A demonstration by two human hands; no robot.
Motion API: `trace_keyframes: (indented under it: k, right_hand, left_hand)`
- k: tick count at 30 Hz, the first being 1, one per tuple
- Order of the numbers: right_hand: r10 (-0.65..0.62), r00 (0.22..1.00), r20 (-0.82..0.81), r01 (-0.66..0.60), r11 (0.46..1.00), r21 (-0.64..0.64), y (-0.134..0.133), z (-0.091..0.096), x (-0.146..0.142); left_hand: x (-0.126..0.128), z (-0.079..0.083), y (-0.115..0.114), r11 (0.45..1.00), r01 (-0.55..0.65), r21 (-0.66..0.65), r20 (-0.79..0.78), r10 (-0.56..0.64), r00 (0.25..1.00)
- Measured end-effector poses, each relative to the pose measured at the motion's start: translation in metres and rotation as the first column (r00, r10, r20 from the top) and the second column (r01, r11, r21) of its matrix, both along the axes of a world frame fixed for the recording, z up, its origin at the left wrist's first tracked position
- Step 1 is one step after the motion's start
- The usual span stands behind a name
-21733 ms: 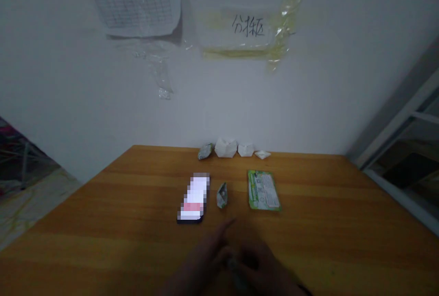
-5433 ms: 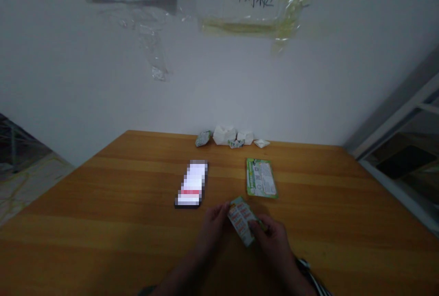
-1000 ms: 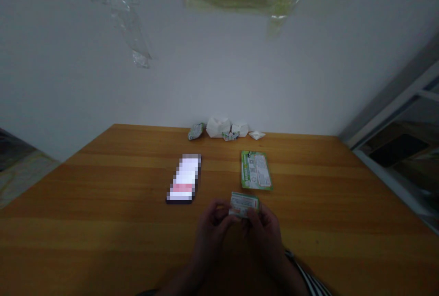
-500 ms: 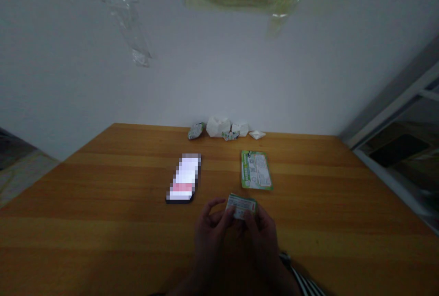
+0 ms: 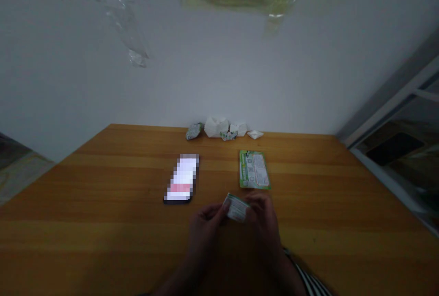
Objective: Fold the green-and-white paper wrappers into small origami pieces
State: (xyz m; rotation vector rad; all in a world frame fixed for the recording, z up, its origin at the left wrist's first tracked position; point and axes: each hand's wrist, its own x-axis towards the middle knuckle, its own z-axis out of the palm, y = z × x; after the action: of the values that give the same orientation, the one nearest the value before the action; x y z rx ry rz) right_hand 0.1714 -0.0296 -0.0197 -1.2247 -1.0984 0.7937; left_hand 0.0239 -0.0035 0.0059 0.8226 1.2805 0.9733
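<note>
Near counter (image 5: 103, 223) front edge, left hand (image 5: 202, 227) and right hand (image 5: 262, 223) fingers pinched on folded paper (image 5: 236, 208); uneven pressure could skew crease or tear it.

Two hands, the left hand (image 5: 202, 227) and the right hand (image 5: 262, 220), one folded green slip (image 5: 236, 208) between them, one flat green leaflet (image 5: 254, 176), one phone (image 5: 181, 184), and about five small folded paper shapes (image 5: 216, 127) on one table (image 5: 103, 223)

Both hands (image 5: 236, 227) pinch folded wrapper (image 5: 236, 208) nr phone (image 5: 181, 185).
</note>
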Motion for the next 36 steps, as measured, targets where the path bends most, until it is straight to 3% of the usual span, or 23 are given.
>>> trace_keyframes:
  k: [1,3,5,7,14,22,29,36]
  right_hand:
    - [-0.008,0.996,0.088,0.006,1.000,0.025,0.004,0.004,0.007]
    - [0.193,0.948,0.252,-0.179,0.981,-0.078,0.012,0.011,0.019]
    - [0.371,0.869,0.327,-0.319,0.926,-0.202,0.016,0.014,0.026]
    - [0.415,0.837,0.357,-0.342,0.905,-0.252,0.018,0.011,0.026]
    - [0.145,0.953,0.267,-0.094,0.977,-0.193,0.009,-0.008,0.003]
    - [0.134,0.985,0.112,-0.110,0.974,-0.196,0.001,-0.015,-0.009]
    - [0.030,0.990,0.136,-0.011,0.990,-0.138,-0.005,-0.013,-0.016]
    - [-0.043,0.997,-0.066,0.033,0.990,-0.140,-0.008,-0.013,-0.019]
  left_hand:
    - [-0.001,0.000,0.002,0.998,0.054,0.007,-0.023,-0.054,0.998]
    - [-0.001,-0.001,0.004,0.986,0.168,0.016,-0.064,-0.166,0.984]
    - [-0.001,-0.003,0.006,0.967,0.254,0.013,-0.092,-0.251,0.964]
    - [-0.001,-0.006,0.007,0.955,0.295,0.006,-0.092,-0.294,0.951]
    - [-0.002,-0.006,0.011,0.947,0.320,-0.010,0.022,-0.320,0.947]
    - [0.002,-0.003,0.001,0.952,0.224,0.209,-0.203,-0.182,0.962]
    - [0.005,-0.010,-0.004,0.927,0.278,0.253,-0.224,-0.223,0.949]
    - [0.007,-0.010,-0.008,0.921,0.309,0.239,-0.172,-0.273,0.947]
